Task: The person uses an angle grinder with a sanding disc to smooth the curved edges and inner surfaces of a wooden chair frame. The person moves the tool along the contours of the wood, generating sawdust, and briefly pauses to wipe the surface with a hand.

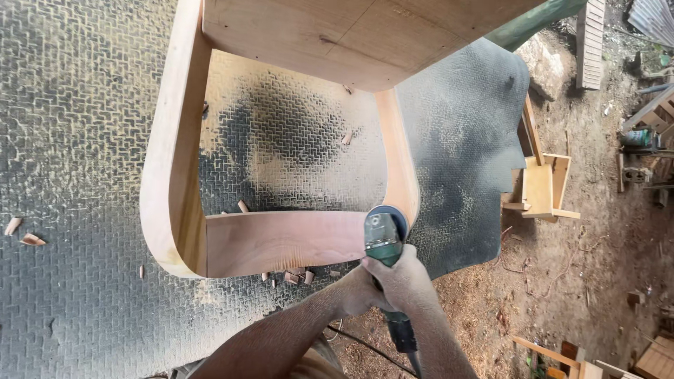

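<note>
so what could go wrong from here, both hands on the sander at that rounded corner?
1. The green sander sits on the curved corner of the wooden frame; tilting it could gouge or flatten the curve.
2. Its cable trails under the arms near the body and might snag.
3. The frame appears to rest unclamped on the dusty rubber mat, among wood chips, so it could shift.

Soft, even daylight all over, no hard glare. Only a faint shadow sits under the wooden frame (281, 242). Focus is crisp in the centre; wide-lens bending stretches the edges, and the forearms at the bottom go slightly soft.
</note>
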